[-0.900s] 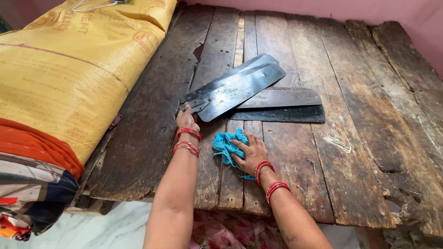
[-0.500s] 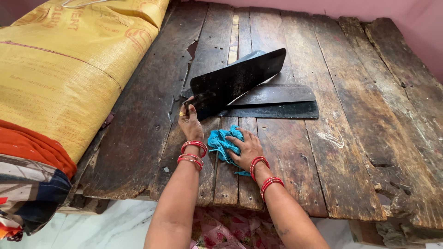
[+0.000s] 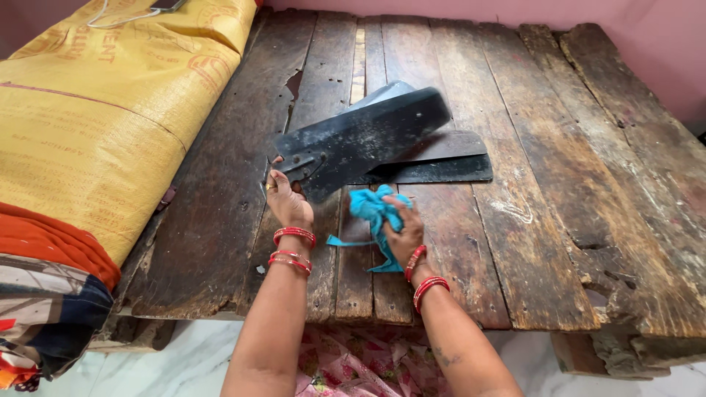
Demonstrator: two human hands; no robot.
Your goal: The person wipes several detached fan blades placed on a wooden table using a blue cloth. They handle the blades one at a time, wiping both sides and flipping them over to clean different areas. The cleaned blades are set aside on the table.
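Observation:
My left hand point(image 3: 287, 200) grips the narrow root end of a dark metal fan blade point(image 3: 360, 140) and holds it tilted up, its dusty face turned toward me. My right hand point(image 3: 403, 231) clutches a crumpled turquoise cloth point(image 3: 373, 209), lifted just below the blade's lower edge. Two more fan blades lie on the worn wooden plank table point(image 3: 515, 220): a grey one point(image 3: 386, 93) behind the held blade and a dark one point(image 3: 448, 158) flat to the right. Both wrists wear red bangles.
A large yellow woven sack point(image 3: 95, 110) fills the left side, with a cable and a phone on top. Folded orange and striped fabric point(image 3: 44, 294) sits below it. The planks have holes and a broken right edge point(image 3: 625, 323). White floor shows beneath.
My left hand lifted the top blade off the pile, turned it over and tilted it toward me. My right hand raised the cloth from the table toward the blade.

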